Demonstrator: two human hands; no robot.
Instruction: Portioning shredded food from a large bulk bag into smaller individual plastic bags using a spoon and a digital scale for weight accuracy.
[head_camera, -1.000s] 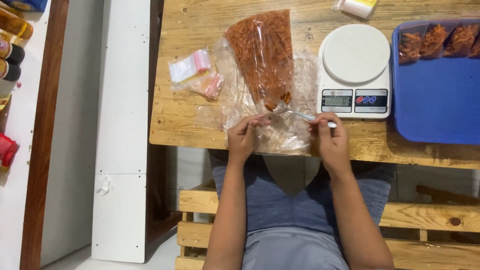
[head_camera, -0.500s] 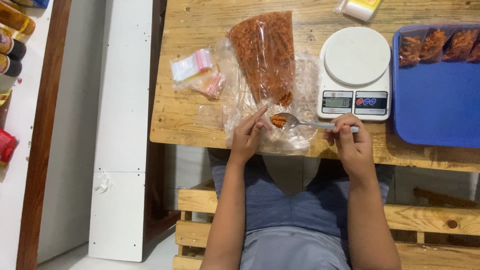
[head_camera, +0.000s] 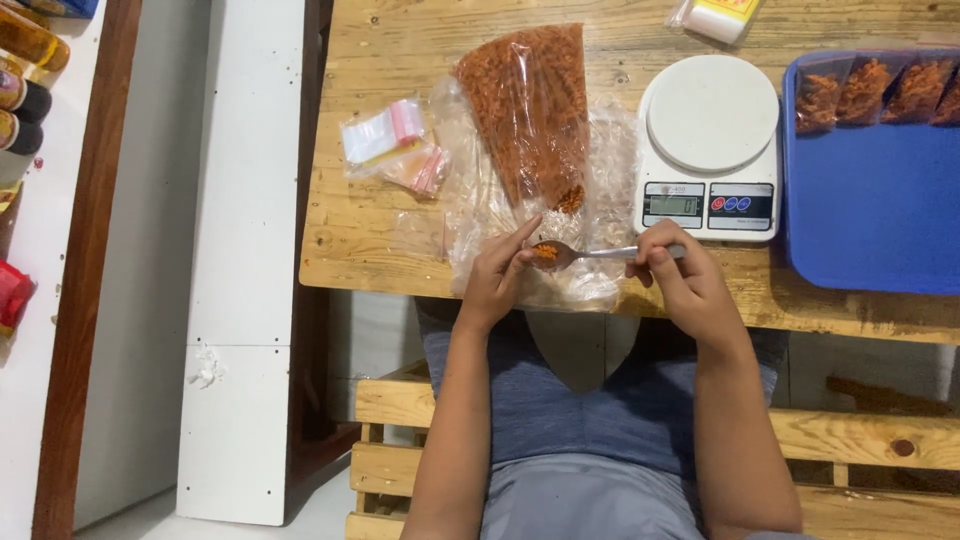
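Note:
A large clear bag of orange-red shredded food (head_camera: 525, 110) lies open on the wooden table (head_camera: 380, 230), its mouth toward me. My right hand (head_camera: 680, 275) grips the handle of a metal spoon (head_camera: 585, 253) whose bowl carries a little of the orange food. My left hand (head_camera: 500, 270) touches the spoon's bowl with its fingertips, over a crumpled clear plastic sheet (head_camera: 610, 160). A white round-topped kitchen scale (head_camera: 710, 140) stands just right of the bag, its platform bare.
Small clear zip bags with pink strips (head_camera: 395, 145) lie left of the big bag. A blue tray (head_camera: 880, 210) at the right holds several filled small bags (head_camera: 870, 90). A white packet (head_camera: 715, 18) sits at the far edge. Bottles (head_camera: 25, 90) stand far left.
The spoon came out of the bag's mouth loaded with orange food. My right hand slid right along the handle, and my left hand's fingers moved onto the spoon's bowl.

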